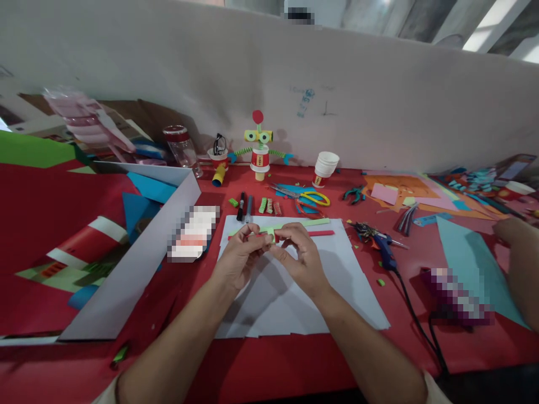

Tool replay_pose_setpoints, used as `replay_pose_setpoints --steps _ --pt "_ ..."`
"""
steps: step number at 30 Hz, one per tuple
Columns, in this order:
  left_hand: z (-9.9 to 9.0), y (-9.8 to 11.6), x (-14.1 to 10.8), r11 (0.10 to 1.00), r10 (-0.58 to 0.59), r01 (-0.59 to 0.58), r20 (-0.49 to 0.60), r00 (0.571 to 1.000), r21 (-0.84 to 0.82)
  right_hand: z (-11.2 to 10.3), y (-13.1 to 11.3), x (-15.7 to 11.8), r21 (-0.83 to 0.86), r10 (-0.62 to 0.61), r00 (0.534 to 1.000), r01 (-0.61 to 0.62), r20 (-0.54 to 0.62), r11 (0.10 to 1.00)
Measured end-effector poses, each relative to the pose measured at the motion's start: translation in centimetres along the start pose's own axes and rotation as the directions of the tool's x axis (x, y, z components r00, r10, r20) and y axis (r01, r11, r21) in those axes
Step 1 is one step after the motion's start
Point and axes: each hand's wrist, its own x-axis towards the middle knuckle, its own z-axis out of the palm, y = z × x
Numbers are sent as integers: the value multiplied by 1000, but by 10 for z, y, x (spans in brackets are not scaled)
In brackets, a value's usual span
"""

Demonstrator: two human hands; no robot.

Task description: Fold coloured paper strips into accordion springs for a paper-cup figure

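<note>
My left hand (243, 251) and my right hand (302, 255) meet over the white paper sheets (290, 303). Both have their fingers closed on a small light green paper piece (270, 235) between them. Behind my hands, a red paper strip (322, 233) and a light green paper strip (318, 223) lie across the top of the sheets. Folded green and red paper pieces (269, 206) sit just beyond the sheets, beside a black marker (241, 206).
A paper-cup figure (260, 160), stacked cups (325, 168) and yellow-handled scissors (314, 198) stand or lie behind. A glue gun (385, 251) with its cord is at the right, near another person's arm (522, 269). A white-walled box (138, 269) fills the left.
</note>
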Motion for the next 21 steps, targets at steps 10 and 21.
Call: replay_pose_setpoints --steps 10,21 --pt "1 -4 0 991 119 -119 -10 993 64 7 1 -2 309 227 974 -216 0 926" --pt "0 -2 -3 979 94 -95 13 995 179 10 3 -1 409 364 931 -324 -22 853"
